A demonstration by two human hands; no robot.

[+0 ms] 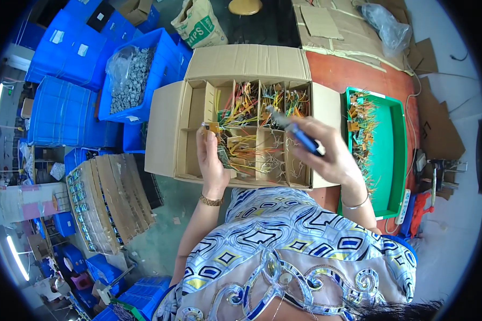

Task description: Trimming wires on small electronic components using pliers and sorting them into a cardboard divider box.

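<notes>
My left hand (211,160) pinches a small brown circuit board (213,127) over the left part of an open cardboard box (163,131). Coloured wires lie close beside that board. In my right hand (334,155) is a pair of pliers (305,140) with blue grips, its grey jaws pointing toward the upper left above the box. Cardboard dividers split the box into several compartments. Bundles of wired circuit boards (243,104) fill the upper middle ones, and yellow-wired parts (241,147) lie lower down. The jaw tips do not touch the board in my left hand.
A green tray (391,155) with wired boards along its left side stands right of the box on a red surface (326,72). Blue bins (64,115) are stacked at left, one with grey parts (133,80). Cardboard-separated stacks (110,200) stand lower left; a sack (201,27) is behind.
</notes>
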